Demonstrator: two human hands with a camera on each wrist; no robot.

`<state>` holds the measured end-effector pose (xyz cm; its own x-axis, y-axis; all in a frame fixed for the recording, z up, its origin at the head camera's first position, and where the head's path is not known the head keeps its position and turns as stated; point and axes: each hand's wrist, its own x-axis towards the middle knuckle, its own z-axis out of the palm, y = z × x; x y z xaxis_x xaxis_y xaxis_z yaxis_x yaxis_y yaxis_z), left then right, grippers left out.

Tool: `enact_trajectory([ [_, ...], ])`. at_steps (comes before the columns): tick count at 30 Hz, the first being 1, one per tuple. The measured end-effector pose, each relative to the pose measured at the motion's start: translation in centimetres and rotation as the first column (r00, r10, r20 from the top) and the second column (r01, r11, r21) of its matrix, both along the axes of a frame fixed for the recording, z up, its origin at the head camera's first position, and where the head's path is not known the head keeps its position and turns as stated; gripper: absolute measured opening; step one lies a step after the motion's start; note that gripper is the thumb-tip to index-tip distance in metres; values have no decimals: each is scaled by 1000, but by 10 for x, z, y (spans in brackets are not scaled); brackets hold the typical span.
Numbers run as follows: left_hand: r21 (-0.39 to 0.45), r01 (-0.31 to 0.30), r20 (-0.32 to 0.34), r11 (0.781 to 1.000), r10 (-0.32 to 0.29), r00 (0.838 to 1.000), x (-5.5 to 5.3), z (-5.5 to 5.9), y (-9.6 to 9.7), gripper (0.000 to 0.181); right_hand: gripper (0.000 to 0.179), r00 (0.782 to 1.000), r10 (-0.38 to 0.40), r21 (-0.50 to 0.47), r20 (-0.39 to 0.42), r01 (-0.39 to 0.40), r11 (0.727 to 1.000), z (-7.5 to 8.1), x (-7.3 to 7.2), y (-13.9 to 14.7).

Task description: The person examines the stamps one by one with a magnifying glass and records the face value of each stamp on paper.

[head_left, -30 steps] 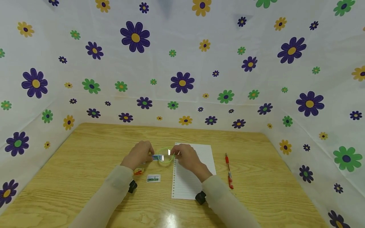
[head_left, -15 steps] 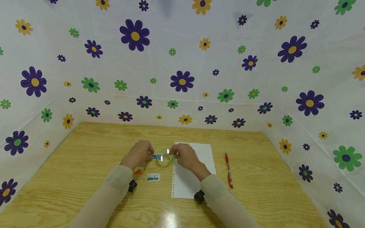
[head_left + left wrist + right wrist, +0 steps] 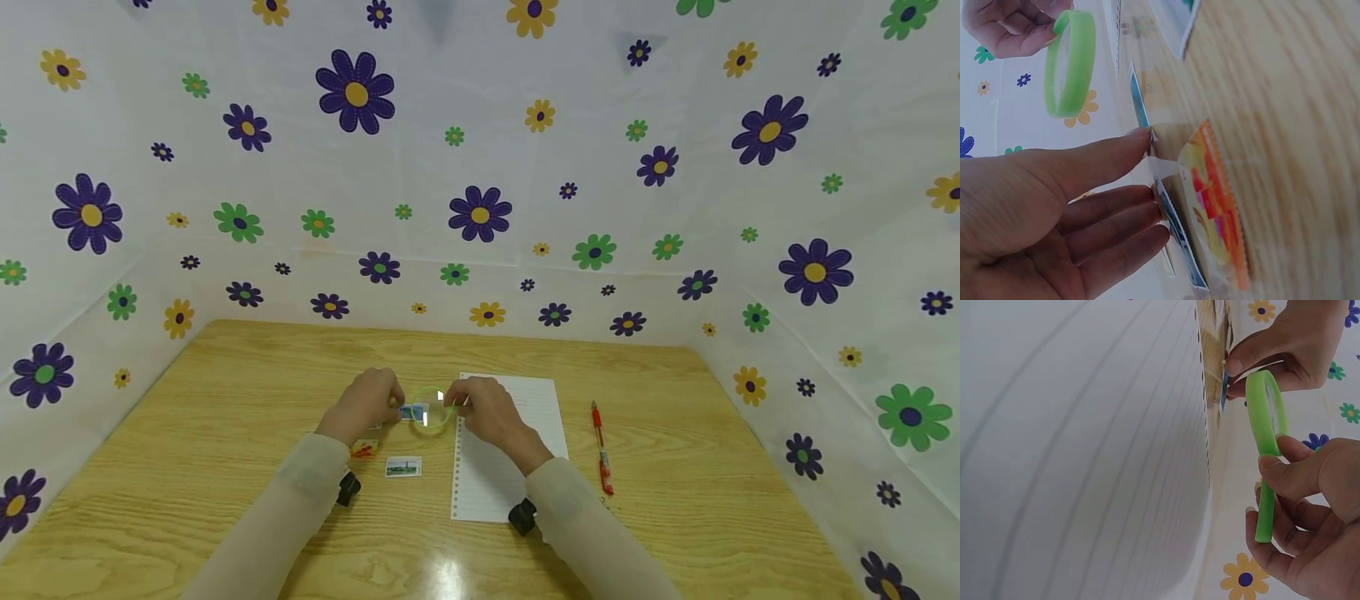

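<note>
My right hand (image 3: 487, 412) holds a green-rimmed magnifying glass (image 3: 1265, 448) by its short handle, thumb on one side and fingers on the other. Its lens stands raised over the table and overlaps a blue stamp (image 3: 406, 412) in the head view. The left hand (image 3: 363, 408) pinches that stamp's left end between thumb and fingertips. Close under the left fingers lies another dark-blue stamp (image 3: 1179, 231), mostly hidden in the head view. Nearer the body are an orange-and-yellow stamp (image 3: 364, 449) and a white-bordered stamp with a green landscape (image 3: 403, 467).
A lined, punched sheet of paper (image 3: 487, 492) lies beneath the right hand and forearm. To its right is a red pen (image 3: 602, 450). Flower-printed white cloth (image 3: 420, 167) walls in the wooden table (image 3: 247, 375) at the back and sides.
The right hand and magnifying glass have shifted slightly left over the blue stamp. The left hand keeps its place at the stamp's end.
</note>
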<state>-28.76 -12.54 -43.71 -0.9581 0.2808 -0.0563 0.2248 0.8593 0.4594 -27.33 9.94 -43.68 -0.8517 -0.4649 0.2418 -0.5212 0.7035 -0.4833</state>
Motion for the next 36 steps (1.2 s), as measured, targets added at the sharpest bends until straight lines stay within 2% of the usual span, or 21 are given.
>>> enact_trajectory([
  [14, -8, -15, 24, 1000, 15, 1000, -1, -2, 0, 21, 21, 1000, -11, 5, 19, 11, 1000, -2, 0, -1],
  [36, -4, -9, 17, 1000, 10, 1000, -1, 1, 0, 19, 22, 1000, -6, 5, 22, 6, 1000, -2, -1, -1],
])
